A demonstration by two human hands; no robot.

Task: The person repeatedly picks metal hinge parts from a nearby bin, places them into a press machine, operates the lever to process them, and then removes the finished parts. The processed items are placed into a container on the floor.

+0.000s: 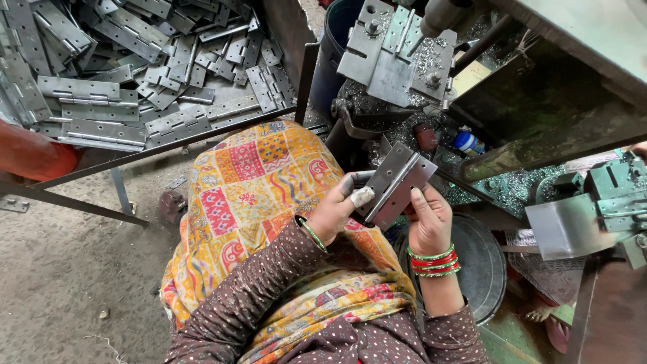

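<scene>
Steel hinge (397, 183), held at lap level above my patterned cloth (259, 182), is gripped by both my hands. My left hand (335, 207) closes on its left leaf, thumb on top. My right hand (428, 219) closes fingers on its lower right edge. Beyond it stands a drill fixture (394, 57); at upper left, a tray (202, 138) holds a pile of hinges (135, 61).
</scene>
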